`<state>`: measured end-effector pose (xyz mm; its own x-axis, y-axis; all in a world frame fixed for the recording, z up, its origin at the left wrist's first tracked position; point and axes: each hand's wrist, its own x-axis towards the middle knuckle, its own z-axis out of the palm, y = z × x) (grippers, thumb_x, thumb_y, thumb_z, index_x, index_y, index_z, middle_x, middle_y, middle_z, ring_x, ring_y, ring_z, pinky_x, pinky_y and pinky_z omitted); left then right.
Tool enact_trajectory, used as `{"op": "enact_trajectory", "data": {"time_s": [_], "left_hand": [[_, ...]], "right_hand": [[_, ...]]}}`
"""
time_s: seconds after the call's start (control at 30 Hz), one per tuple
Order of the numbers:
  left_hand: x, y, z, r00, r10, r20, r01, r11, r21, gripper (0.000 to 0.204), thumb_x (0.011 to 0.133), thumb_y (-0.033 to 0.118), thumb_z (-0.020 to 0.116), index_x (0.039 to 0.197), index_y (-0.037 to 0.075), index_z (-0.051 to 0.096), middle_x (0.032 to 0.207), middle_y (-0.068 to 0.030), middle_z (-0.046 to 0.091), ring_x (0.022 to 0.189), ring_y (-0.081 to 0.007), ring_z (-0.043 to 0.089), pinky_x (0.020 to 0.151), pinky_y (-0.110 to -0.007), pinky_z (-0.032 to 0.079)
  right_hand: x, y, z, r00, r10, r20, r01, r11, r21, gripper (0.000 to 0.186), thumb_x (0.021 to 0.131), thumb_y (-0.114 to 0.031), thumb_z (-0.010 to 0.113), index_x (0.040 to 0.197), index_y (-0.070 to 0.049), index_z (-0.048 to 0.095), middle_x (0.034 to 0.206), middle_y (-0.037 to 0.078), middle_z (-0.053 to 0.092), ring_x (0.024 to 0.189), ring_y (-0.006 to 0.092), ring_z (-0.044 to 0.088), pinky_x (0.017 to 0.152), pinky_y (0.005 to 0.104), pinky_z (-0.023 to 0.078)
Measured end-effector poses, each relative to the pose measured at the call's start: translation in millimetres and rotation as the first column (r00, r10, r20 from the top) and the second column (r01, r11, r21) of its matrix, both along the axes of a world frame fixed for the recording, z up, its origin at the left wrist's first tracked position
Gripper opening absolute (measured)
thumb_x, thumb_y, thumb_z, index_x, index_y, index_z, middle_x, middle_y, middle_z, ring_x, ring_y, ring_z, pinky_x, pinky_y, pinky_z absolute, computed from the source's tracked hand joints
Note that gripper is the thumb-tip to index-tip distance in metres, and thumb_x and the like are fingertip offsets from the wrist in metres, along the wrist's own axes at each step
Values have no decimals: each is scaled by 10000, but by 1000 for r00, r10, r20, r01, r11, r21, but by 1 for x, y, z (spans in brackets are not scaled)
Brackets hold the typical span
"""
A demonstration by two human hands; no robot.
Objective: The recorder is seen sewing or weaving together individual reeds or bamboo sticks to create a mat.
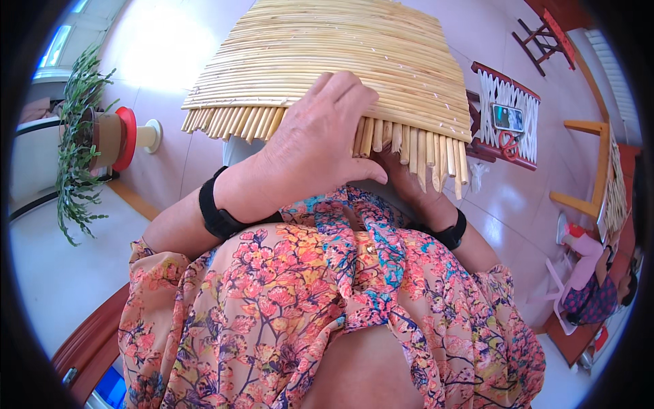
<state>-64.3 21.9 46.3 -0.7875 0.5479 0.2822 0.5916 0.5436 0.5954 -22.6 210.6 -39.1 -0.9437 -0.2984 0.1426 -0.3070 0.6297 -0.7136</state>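
Pale woven straw mat [327, 61] with most rows bound and loose stalk ends along its lower edge; left hand [320, 146] lies spread atop this edge, right hand [409, 184] beneath, grip hidden

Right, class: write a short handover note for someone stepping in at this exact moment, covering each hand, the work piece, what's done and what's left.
Left hand: lies flat on top of the woven straw mat, fingers over its near edge.
Right hand: under the mat's near edge, mostly hidden; its grip cannot be made out.
Mat: held up over the lap, above the tiled floor.
Done: most of the mat is bound in tight rows.
Left: loose stalk ends hang unbound along the near edge.
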Motion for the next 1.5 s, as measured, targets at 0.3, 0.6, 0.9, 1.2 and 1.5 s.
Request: {"op": "enact_trajectory", "data": {"time_s": [0.3, 0.6, 0.9, 1.2, 1.5], "left_hand": [[2, -7, 1, 975, -192, -108, 176, 974, -142, 719, 572, 266, 782, 1153, -40, 487, 1063, -149, 490, 1054, -319, 467, 904, -379, 417], [2, -1, -7, 983, -140, -122, 115, 975, -190, 544, 634, -29, 577, 1169, -67, 489, 1089, -149, 484, 1014, -313, 484, 858, -378, 433], [2, -3, -8, 991, -94, -91, 78, 983, -166, 540, 602, -34, 565, 1139, -63, 518, 1066, -132, 498, 983, -304, 499, 848, -373, 439], [4, -6, -12, 986, -104, -129, 84, 985, -152, 554, 580, -13, 603, 1130, -28, 537, 1039, -109, 523, 949, -299, 520, 817, -374, 457], [4, -11, -7, 992, -101, -77, 99, 995, -30, 530, 542, 14, 677, 1064, 31, 587, 1018, -94, 563, 915, -291, 546, 770, -372, 480]], "right_hand": [[6, 5, -34, 900, 50, 434, 128, 919, -372, 370, 1003, -297, 300, 924, -22, 534, 700, 44, 549, 698, 132, 548, 670, 265, 457], [11, -5, 7, 962, -34, 272, 44, 999, -31, 208, 957, -219, 402, 964, -72, 550, 725, 48, 582, 661, 242, 607, 583, 376, 486], [17, -12, 19, 900, -160, 405, 249, 952, -176, 163, 923, -126, 434, 1023, -85, 556, 803, 65, 631, 719, 308, 623, 612, 414, 487], [16, -16, 16, 876, -239, 418, 306, 947, -101, 228, 942, -145, 436, 1053, -6, 579, 881, 122, 640, 860, 288, 615, 761, 381, 469], [23, 10, -54, 998, -68, -4, 68, 990, 123, 384, 736, -53, 672, 1105, -76, 569, 882, 49, 617, 769, 166, 592, 717, 346, 487]]}}
